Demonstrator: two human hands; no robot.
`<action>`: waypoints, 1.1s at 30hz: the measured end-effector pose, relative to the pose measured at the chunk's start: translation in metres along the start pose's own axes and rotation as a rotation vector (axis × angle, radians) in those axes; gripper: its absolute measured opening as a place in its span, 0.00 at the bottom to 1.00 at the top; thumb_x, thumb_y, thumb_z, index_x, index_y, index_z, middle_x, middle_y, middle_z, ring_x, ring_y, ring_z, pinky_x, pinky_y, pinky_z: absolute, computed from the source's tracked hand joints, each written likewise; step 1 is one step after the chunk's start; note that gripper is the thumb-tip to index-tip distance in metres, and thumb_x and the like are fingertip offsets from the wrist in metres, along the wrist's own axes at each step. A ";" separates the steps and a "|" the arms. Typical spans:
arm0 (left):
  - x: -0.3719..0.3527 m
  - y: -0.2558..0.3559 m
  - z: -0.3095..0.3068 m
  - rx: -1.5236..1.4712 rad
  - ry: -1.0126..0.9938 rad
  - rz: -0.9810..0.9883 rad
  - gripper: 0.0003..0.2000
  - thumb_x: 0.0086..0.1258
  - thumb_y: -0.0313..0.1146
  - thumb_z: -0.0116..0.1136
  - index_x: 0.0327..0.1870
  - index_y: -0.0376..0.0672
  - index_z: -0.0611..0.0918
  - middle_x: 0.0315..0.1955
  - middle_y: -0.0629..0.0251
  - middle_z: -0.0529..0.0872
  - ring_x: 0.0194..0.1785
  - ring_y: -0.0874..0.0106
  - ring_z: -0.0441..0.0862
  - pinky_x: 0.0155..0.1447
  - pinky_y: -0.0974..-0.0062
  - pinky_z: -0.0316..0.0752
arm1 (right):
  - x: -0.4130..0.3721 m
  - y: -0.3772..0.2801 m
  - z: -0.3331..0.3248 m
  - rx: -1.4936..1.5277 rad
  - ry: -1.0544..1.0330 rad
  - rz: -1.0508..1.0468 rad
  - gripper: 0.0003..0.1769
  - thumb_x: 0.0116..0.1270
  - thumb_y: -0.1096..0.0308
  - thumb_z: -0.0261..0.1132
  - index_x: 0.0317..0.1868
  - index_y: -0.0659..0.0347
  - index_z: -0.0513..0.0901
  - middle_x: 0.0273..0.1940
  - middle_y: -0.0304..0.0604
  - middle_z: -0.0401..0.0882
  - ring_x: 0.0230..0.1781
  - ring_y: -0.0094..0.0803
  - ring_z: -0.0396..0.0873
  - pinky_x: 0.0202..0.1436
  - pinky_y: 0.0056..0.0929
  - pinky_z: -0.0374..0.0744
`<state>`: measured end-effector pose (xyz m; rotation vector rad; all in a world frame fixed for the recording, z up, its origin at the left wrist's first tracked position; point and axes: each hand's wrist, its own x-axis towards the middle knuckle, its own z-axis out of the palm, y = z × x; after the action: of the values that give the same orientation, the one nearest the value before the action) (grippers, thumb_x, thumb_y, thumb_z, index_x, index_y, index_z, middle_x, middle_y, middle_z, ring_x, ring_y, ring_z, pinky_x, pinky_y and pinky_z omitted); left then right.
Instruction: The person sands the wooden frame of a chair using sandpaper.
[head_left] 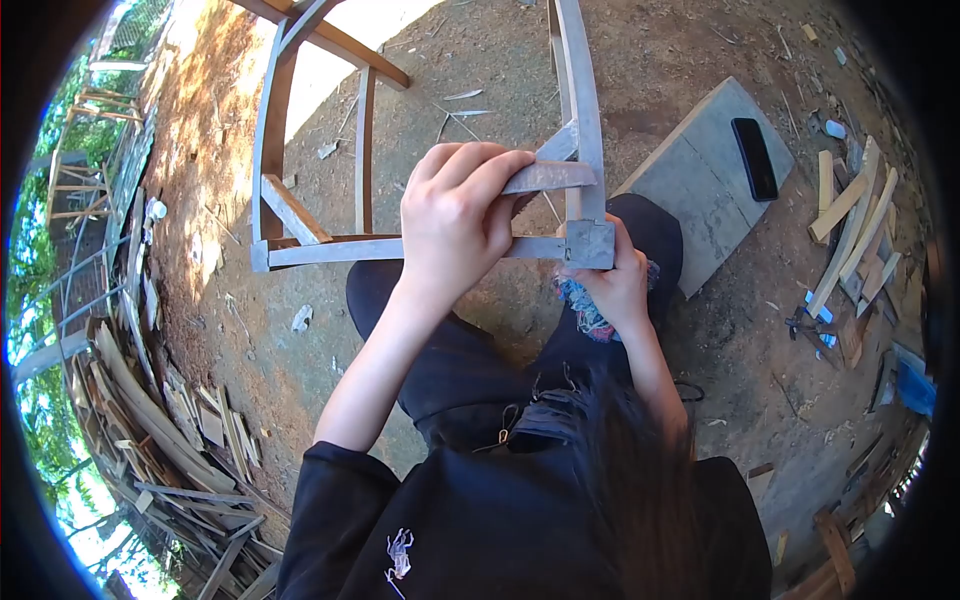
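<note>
A wooden frame (363, 250) with corner braces lies across the person's knees. My left hand (458, 215) is closed round a short flat wooden piece (550, 177), whose far end rests near the frame's right side rail. At the frame's near right corner block (590, 245), my right hand (618, 285) grips the corner from the right and below. A bunched multicoloured cloth (588, 308) shows beneath that hand, over the knee; whether the hand also holds it I cannot tell.
A grey board (700, 190) on the ground at the right bears a black phone (754, 160). Wood offcuts (858, 225) lie farther right. Piled wood strips (150, 410) lie at the left. Bare dirt ground (300, 370) surrounds the legs.
</note>
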<state>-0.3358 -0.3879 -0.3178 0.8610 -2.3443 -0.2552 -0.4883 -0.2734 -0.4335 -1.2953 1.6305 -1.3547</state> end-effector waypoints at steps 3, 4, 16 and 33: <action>-0.005 -0.002 -0.005 -0.046 -0.021 0.032 0.16 0.47 0.20 0.58 0.40 0.42 0.82 0.36 0.63 0.82 0.40 0.63 0.78 0.45 0.70 0.73 | -0.003 0.002 0.002 0.024 -0.003 0.010 0.32 0.45 0.65 0.76 0.51 0.58 0.71 0.24 0.36 0.80 0.20 0.16 0.75 0.26 0.17 0.72; -0.011 -0.001 -0.007 -0.043 -0.028 0.023 0.17 0.46 0.20 0.59 0.40 0.42 0.82 0.36 0.63 0.82 0.41 0.64 0.77 0.45 0.70 0.73 | -0.003 0.002 0.001 0.020 -0.008 0.018 0.32 0.46 0.64 0.76 0.51 0.58 0.71 0.23 0.36 0.80 0.20 0.16 0.74 0.25 0.17 0.71; -0.075 0.032 -0.094 -0.155 -0.431 -0.327 0.18 0.46 0.27 0.68 0.42 0.38 0.82 0.35 0.59 0.84 0.40 0.64 0.81 0.44 0.70 0.75 | -0.003 0.000 -0.001 -0.009 -0.022 0.023 0.32 0.47 0.63 0.75 0.52 0.58 0.71 0.23 0.35 0.80 0.19 0.14 0.71 0.24 0.15 0.69; -0.051 0.103 -0.031 -0.813 -0.327 -0.477 0.22 0.55 0.36 0.66 0.46 0.37 0.70 0.33 0.54 0.80 0.39 0.58 0.80 0.44 0.69 0.74 | -0.008 -0.004 -0.012 -0.229 -0.214 0.318 0.22 0.59 0.74 0.65 0.54 0.64 0.70 0.31 0.37 0.81 0.23 0.18 0.75 0.23 0.20 0.73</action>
<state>-0.3402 -0.2754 -0.2795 0.9668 -1.9612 -1.5153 -0.4954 -0.2618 -0.4270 -1.1981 1.7860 -0.8315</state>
